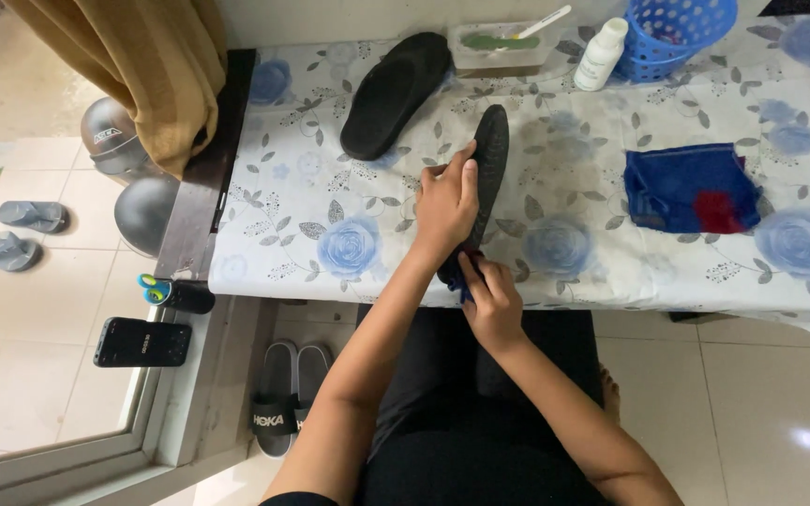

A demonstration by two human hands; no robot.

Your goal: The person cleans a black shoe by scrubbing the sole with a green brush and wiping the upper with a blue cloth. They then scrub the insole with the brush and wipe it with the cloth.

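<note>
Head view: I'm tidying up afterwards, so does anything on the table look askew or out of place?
Nothing is spilled or damaged. The blue cloth lies crumpled rather than folded, and the second black sandal lies slanted across the floral tablecloth. The left hand steadies a black sandal on its edge; the right hand holds its heel end.

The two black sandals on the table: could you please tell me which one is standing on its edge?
The nearer black sandal, held on its edge by the left hand while the right hand touches its heel. The other black sandal lies flat, untouched.
</note>
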